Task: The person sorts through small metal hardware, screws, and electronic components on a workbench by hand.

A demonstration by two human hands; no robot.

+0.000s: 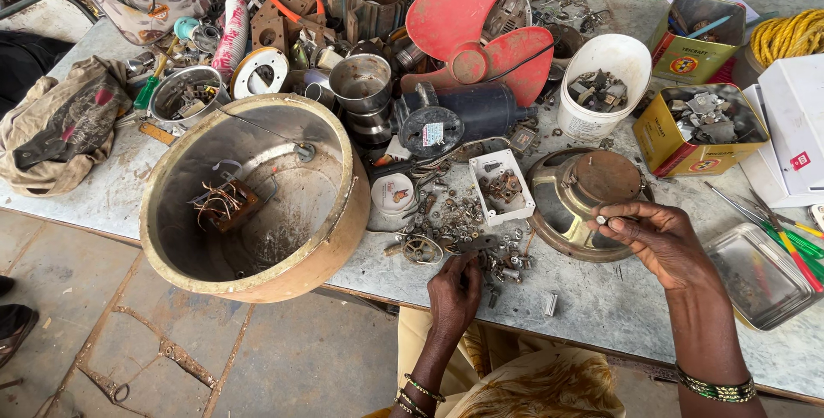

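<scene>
Screws and small metal parts (468, 225) lie heaped on the worktop (601, 306), and my left hand (455, 291) reaches into the near edge of that pile, fingers bunched together on a dark piece. My right hand (661, 238) pinches a tiny silvery part (602, 221) between thumb and forefinger, just over the round metal housing (575, 203). A big bowl-shaped shell (253, 199) sits left.

Screw pile (468, 229) lies between big bowl (249, 199) at left and speaker (584, 199) at right, small tray (505, 186) behind
</scene>
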